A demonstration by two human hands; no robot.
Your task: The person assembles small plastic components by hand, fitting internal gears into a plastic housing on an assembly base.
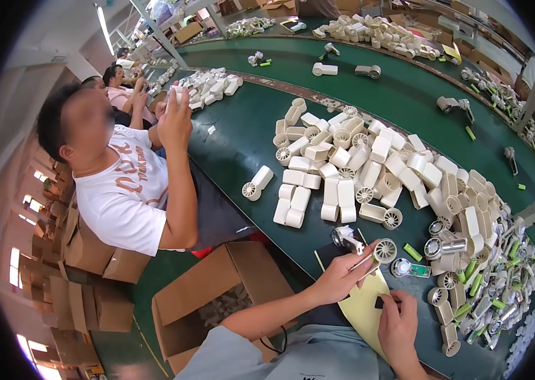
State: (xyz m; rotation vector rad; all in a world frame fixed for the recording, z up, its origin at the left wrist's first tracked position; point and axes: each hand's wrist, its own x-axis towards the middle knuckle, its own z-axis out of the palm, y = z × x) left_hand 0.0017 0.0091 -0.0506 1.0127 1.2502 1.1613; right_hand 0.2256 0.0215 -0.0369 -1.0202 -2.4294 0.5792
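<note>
Indistinct dark piece by right hand

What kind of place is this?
Probably a factory assembly line: a long green belt, a heap of matching cream plastic housings, and several people in a row along the left side.

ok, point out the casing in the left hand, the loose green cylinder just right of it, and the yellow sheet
Cream casing (384, 251), head view: round spoked end
Green cylinder (413, 253), head view: middle of its side
Yellow sheet (363, 308), head view: bare middle area
</note>
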